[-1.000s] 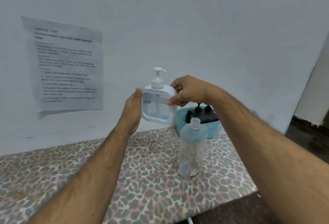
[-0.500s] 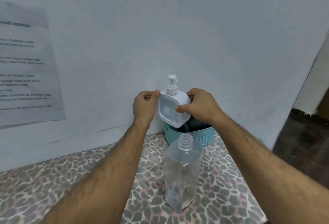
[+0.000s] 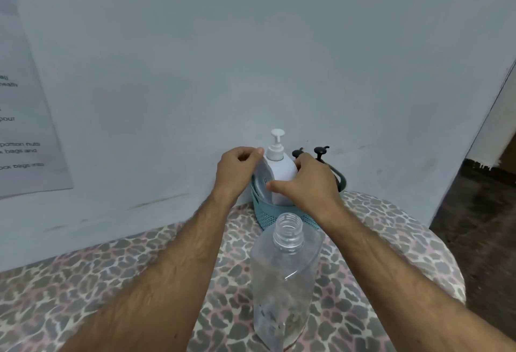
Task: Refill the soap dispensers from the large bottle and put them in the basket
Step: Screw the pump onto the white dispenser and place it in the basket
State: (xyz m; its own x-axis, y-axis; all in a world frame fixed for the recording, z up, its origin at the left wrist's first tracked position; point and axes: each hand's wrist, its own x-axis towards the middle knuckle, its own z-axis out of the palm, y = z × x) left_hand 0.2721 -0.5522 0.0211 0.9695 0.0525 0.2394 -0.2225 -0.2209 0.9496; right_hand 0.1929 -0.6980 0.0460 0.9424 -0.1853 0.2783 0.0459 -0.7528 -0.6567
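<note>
Head view: white dispenser (image 3: 282, 173) partly down in basket (image 3: 268, 216), upright, pinched by left hand (image 3: 237, 170) and right hand (image 3: 307, 186). Black pumps (image 3: 321, 151) crowd behind: possible jam or tilt. Uncapped bottle (image 3: 284, 276) between forearms on tabletop (image 3: 111, 268): knock-over risk on withdrawal.

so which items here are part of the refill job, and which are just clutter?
Job:
- white pump dispenser, both hands on it, left hand, right hand
- teal basket
- black dispensers in basket
- large clear bottle, uncapped

Not job:
- printed sheet on wall
- leopard-print cloth
</note>
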